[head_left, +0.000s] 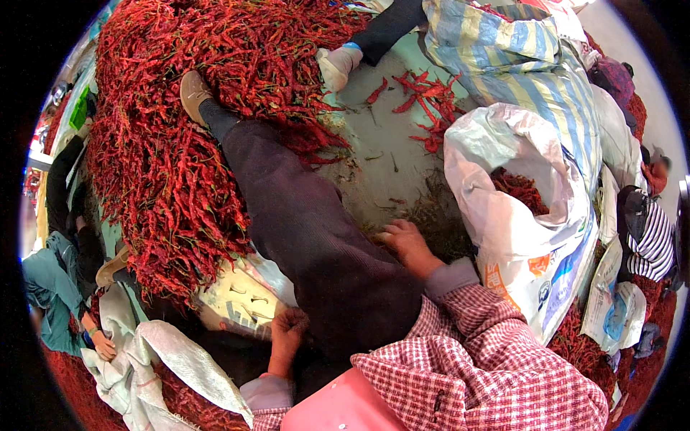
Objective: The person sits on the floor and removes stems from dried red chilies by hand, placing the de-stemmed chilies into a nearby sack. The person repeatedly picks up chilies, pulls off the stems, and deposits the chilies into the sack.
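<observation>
A large heap of dried red chili peppers (178, 178) lies before me, with my outstretched leg across its edge. My left hand (289, 328) is beside my thigh, next to a yellowish printed sack (237, 301) with a few stems on it; its fingers are curled and whatever they may hold is hidden. On the other side of my leg, my right hand (404, 240) hovers over or rests on the floor near loose stems and debris (442, 221), fingers partly spread, with nothing visible in it. A white woven sack (485, 237), partly filled with dark red chilies (520, 188), stands to its right.
A blue-and-yellow striped sack (501, 59) stands at the upper right. Loose chilies (431, 102) lie on the floor near another person's shoe (338, 67). At the left, a person in teal (54, 296) reaches to a white woven sack (183, 366). More people are at the right.
</observation>
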The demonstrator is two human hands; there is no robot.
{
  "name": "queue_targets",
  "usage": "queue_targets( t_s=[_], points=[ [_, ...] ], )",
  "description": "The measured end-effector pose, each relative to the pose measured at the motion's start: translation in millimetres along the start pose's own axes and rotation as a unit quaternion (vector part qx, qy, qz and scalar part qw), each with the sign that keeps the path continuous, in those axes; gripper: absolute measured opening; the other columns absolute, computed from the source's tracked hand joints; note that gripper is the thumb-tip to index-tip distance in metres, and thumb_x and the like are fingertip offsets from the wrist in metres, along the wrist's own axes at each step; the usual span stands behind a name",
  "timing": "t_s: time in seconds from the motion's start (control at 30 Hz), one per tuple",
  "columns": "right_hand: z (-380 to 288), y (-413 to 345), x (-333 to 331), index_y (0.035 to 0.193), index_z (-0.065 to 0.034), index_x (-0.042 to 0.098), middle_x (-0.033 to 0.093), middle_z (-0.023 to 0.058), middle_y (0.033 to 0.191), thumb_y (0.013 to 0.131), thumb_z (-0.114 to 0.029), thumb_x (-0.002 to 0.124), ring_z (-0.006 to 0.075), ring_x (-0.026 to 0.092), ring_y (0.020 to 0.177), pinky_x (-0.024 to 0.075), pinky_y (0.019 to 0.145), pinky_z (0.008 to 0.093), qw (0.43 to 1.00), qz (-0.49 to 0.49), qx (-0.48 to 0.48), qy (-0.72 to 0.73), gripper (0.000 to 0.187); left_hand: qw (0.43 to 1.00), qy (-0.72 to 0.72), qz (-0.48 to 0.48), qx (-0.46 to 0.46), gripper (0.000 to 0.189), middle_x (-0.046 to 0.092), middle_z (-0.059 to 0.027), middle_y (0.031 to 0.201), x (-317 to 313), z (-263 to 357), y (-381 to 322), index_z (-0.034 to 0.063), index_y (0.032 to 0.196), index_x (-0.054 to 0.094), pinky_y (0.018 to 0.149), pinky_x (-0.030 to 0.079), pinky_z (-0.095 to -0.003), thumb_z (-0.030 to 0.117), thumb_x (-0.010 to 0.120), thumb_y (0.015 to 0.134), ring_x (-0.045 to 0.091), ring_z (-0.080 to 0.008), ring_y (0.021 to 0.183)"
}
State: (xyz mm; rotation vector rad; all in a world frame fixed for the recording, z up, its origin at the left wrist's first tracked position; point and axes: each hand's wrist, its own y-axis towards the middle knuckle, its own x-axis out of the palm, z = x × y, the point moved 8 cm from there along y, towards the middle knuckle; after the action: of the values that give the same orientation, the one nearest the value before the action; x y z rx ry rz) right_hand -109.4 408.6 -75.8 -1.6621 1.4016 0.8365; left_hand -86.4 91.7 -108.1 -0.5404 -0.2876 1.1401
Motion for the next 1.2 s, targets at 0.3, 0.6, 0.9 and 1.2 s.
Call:
queue_targets(
  t_s=[0.3,0.6,0.9,1.2],
  points=[
    [54.1,-77.7,11.3,0.100,-0.0051,0.063,0.060,0.0207,0.101,0.067,0.000,0.063,0.0375,0.057,0.093,0.0473,0.076,0.0433,0.987,-0.043,0.122,0.097,0.034,1.000,0.025,0.007,0.005,0.015,0.064,-0.0049,0.076,-4.0,-4.0,-4.0,0.0017,0.095,0.061,0.054,0.046,-0.0237,0.002,0.061,0.080,0.058,-0.0104,0.065],
    [-12.4,-56.9,-107.7,0.112,-0.0053,0.060,0.060,0.0188,0.107,0.061,0.016,0.052,0.0348,0.057,0.099,0.0455,0.088,0.0378,0.967,0.247,0.018,0.057,0.056,0.998,-0.066,0.010,-0.021,0.012,0.064,-0.0064,0.074,3.5,16.9,-12.1,-0.0001,0.094,0.060,0.053,0.046,-0.0231,0.000,0.058,0.082,0.058,-0.0103,0.060],
    [-133.4,-4.1,-171.8,0.106,-0.0024,0.060,0.060,0.0026,0.085,0.081,0.005,0.058,0.0073,0.054,0.076,0.0446,0.068,0.0209,0.935,0.284,-0.020,0.210,0.026,0.957,-0.226,0.154,0.099,0.007,0.063,-0.0057,0.074,-37.1,37.4,-18.5,-0.0005,0.090,0.061,0.053,0.046,-0.0228,-0.001,0.058,0.084,0.057,-0.0094,0.060],
    [-263.0,54.1,40.1,0.117,0.0036,0.046,0.061,0.0094,0.083,0.083,0.006,0.050,0.0187,0.061,0.065,0.0512,0.058,0.0311,0.687,-0.301,0.128,0.649,0.035,0.897,-0.432,0.059,0.077,0.036,0.064,-0.0098,0.101,-61.9,75.5,-29.8,-0.0006,0.118,0.054,0.080,0.048,-0.0292,0.005,0.060,0.083,0.060,-0.0175,0.093]
  ],
)
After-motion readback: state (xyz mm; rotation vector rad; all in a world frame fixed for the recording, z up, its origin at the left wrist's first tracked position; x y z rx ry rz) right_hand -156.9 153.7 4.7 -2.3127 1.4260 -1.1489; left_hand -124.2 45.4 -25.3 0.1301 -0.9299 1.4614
